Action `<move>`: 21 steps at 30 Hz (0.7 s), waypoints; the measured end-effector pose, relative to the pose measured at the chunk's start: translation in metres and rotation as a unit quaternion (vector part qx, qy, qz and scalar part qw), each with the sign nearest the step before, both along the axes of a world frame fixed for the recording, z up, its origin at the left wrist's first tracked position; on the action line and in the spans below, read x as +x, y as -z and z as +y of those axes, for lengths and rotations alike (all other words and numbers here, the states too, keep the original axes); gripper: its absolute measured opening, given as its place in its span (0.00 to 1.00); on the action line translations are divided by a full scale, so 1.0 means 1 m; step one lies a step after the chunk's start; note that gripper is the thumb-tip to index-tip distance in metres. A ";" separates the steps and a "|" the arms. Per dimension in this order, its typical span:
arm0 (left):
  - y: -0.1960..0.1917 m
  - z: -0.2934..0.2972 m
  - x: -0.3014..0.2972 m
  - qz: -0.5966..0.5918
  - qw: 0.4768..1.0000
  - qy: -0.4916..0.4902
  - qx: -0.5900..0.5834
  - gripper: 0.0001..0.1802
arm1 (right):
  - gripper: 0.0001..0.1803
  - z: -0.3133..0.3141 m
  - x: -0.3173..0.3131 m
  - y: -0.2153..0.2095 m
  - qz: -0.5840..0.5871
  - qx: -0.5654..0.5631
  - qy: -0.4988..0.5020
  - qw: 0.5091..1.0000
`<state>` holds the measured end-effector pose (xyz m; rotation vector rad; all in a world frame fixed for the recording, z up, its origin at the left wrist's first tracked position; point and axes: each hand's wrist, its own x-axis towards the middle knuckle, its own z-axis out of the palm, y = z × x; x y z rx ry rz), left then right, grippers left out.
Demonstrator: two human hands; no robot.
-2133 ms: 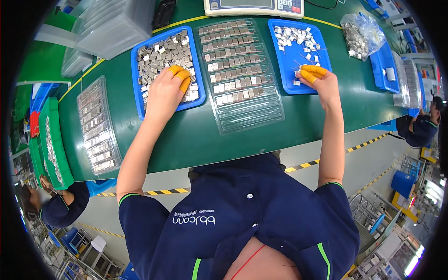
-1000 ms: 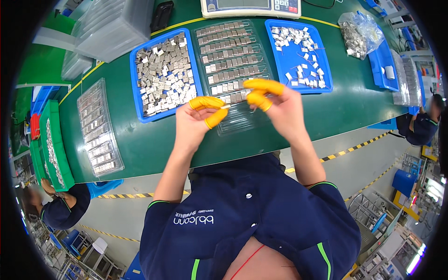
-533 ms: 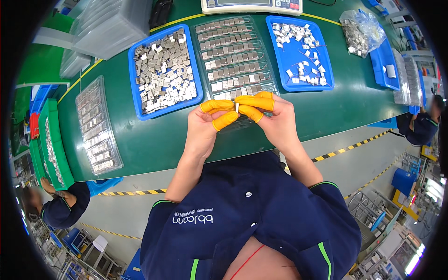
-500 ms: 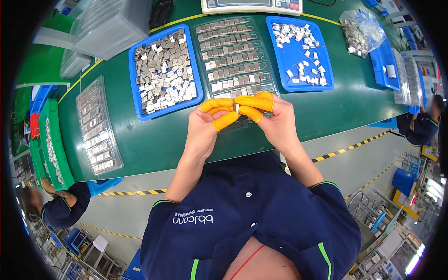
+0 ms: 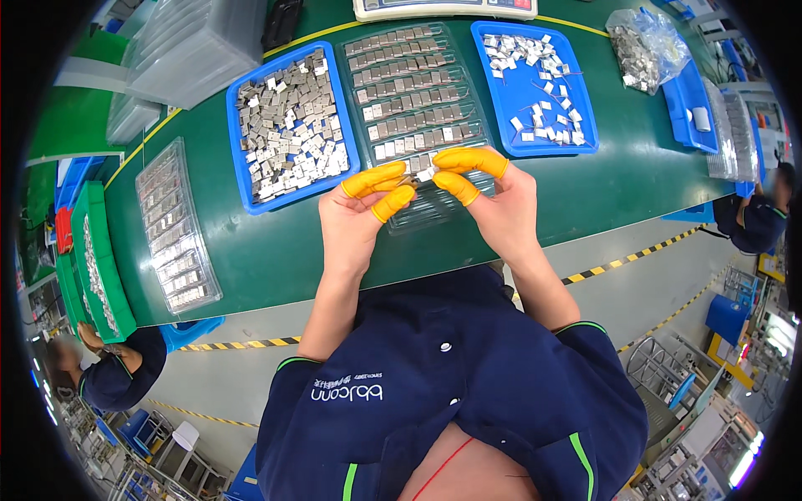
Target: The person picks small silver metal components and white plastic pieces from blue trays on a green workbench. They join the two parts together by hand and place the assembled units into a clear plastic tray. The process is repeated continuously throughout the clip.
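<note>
Yellow finger covers sit on the thumbs and fingers of both my hands. My left hand (image 5: 361, 204) pinches a small metal connector (image 5: 408, 179), mostly hidden by the fingertips. Close beside it, my right hand (image 5: 493, 196) has its thumb and forefinger closed around a small bright-faced connector (image 5: 425, 174); its far side is hidden. Both hands hover over the near end of a clear plastic tray (image 5: 413, 104) filled with rows of silver connectors. Below the fingers, more clear ribbed plastic (image 5: 434, 209) shows.
A blue tray (image 5: 355, 159) of loose metal connectors lies left; another blue tray (image 5: 501, 92) holds white pieces with thin wires. A filled clear tray (image 5: 180, 225) is farther left. A scale (image 5: 447, 8) and bagged parts (image 5: 633, 58) stand behind. A co-worker (image 5: 125, 367) sits left.
My hands have drawn apart slightly and moved a little farther from my body. Before, both sets of fingertips met on one small connector; now a gap shows between them.
</note>
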<state>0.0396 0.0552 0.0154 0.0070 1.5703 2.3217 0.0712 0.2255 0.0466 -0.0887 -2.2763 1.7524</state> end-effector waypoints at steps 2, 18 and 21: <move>0.000 -0.002 0.001 -0.003 1.000 0.004 -0.010 0.15 | 0.11 0.000 0.001 -0.001 -0.007 0.008 -0.008 1.000; -0.006 -0.011 0.005 0.030 0.990 0.138 -0.007 0.10 | 0.12 0.015 0.012 -0.001 -0.206 -0.217 -0.162 0.940; -0.011 -0.010 0.006 -0.009 0.985 0.174 0.004 0.10 | 0.13 0.014 0.018 0.006 -0.246 -0.317 -0.178 0.899</move>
